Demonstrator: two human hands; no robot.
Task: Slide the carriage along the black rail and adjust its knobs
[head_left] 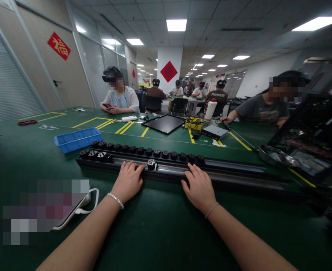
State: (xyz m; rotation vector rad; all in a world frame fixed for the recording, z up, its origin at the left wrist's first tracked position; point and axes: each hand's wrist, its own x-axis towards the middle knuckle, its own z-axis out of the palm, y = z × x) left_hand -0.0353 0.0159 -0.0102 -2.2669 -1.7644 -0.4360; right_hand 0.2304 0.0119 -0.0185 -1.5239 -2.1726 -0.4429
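Observation:
A long black rail point(166, 172) with a shiny inner channel lies across the table before me. My left hand point(128, 180) grips its near edge, fingers over the top and the index fingertip beside a single socket module point(151, 164) seated in the channel. Farther right, my right hand point(199, 186) holds the same rail, with the thumb on the near side and fingers bent over the top. Several more socket modules point(92, 154) sit at the rail's left end. Behind it runs a second black rail point(233, 165) carrying a row of black socket modules point(140, 150).
A blue plastic basket point(78, 140) stands behind the rails' left end. A phone point(67, 216) with a white cable lies front left. Beyond are a black panel point(164, 123), a yellow box point(193, 123) and a grey box point(214, 131). Two people sit across the table.

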